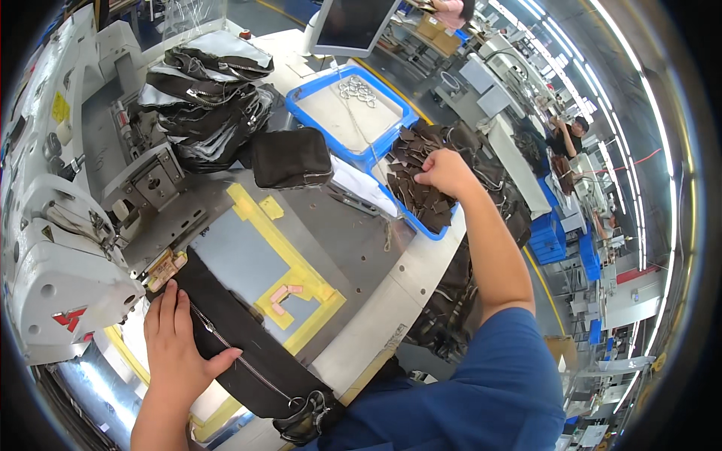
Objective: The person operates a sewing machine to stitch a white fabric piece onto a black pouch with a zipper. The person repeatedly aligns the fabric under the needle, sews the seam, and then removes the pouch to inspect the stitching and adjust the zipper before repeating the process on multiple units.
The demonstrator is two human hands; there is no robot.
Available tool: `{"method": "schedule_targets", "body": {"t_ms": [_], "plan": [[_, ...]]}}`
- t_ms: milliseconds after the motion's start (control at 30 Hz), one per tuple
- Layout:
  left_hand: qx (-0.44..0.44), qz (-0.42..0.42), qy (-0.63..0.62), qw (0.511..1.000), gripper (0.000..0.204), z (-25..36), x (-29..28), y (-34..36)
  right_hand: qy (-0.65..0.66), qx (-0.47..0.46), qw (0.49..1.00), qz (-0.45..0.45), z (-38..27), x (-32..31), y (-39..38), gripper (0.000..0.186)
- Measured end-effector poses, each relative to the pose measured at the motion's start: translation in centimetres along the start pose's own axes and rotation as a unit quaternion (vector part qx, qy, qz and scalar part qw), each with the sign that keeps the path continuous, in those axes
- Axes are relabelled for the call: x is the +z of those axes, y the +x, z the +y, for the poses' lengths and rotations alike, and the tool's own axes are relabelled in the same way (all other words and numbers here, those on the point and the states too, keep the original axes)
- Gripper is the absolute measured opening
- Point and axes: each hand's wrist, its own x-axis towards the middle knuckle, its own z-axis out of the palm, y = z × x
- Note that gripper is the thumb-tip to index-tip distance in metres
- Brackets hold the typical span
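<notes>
My left hand [177,349] lies flat with fingers apart on a long dark fabric strip [259,361] with a silver zipper [210,327], beside the white sewing machine [56,270]. Its fingertips are near a small clamp [162,270] at the machine. My right hand [444,173] reaches into a blue-rimmed tray [432,237] of small dark brown pieces [414,195], fingers curled together; what they hold is hidden. A black zipped pouch [289,158] sits between the hands, farther back.
A pile of zipped dark pieces [203,105] stands at back left, a blue tray [301,101] with metal rings and a monitor [350,22] at the back. Yellow tape [316,323] marks the metal plate. Two other people [451,11] [571,139] are farther off.
</notes>
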Motion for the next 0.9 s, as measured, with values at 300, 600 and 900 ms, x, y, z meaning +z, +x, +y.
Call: {"method": "schedule_targets", "body": {"t_ms": [300,600,900], "plan": [[0.044,0.041,-0.004,0.998,0.113,-0.5,-0.4,0.3,0.099,-0.035,0.991,0.084,-3.6,0.8,-1.5,0.021],[0.112,0.056,0.016,0.992,0.074,-0.4,-0.6,-1.0,0.394,-0.269,0.816,-0.325,-27.3,5.6,-8.6,0.012],[0.128,0.086,-0.001,0.988,0.058,-0.1,-0.2,-1.3,0.231,-0.404,0.853,-0.238,-34.0,11.5,-11.8,0.018]]}}
